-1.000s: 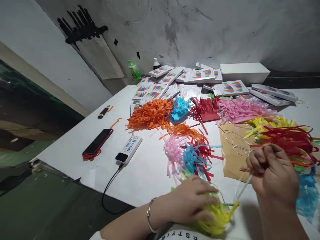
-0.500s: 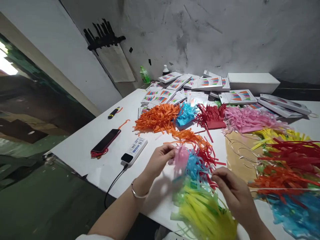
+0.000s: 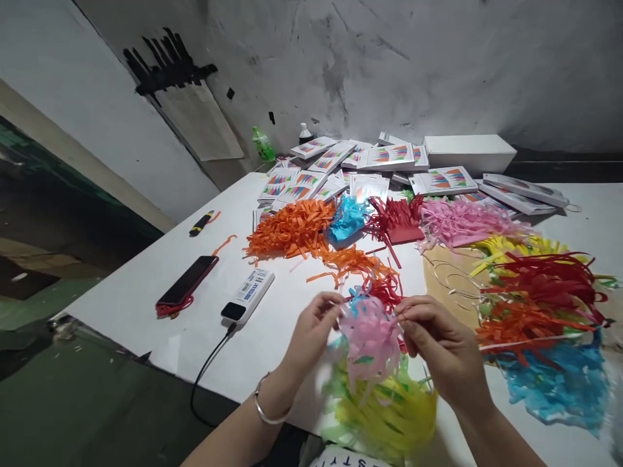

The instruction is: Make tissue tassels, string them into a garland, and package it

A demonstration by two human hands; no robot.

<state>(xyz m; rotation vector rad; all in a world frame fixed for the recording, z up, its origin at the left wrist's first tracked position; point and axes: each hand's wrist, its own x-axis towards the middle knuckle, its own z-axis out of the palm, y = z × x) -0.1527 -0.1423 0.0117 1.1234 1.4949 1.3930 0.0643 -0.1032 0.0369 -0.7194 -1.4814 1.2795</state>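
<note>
A pink fringed paper tassel (image 3: 372, 340) hangs between my two hands above the front of the table. My left hand (image 3: 318, 324) pinches its left edge between thumb and fingertips. At the opposite edge, my right hand (image 3: 438, 340) has its thumb and fingers closed on the tassel. Yellow tassel strips (image 3: 389, 415), with green ones beside them, hang just below the pink one, nearest my body. Behind it, partly hidden, are blue strips (image 3: 359, 299) and red strips (image 3: 387, 292). Orange strips (image 3: 360, 263) trail on the table beyond these.
Fringed tassel bundles, including orange (image 3: 292, 227) and pink (image 3: 472, 220), lie across the middle. Printed flat boxes (image 3: 389, 157) pile up by the wall. Left are a phone (image 3: 187, 282), a cabled white device (image 3: 248, 295) and a cutter (image 3: 201, 224). Brown card (image 3: 438, 269) lies right.
The pink tassel has moved right and now spreads open between both hands, covering most of the blue strips. My right hand has risen and come closer to my left. The view has shifted slightly.
</note>
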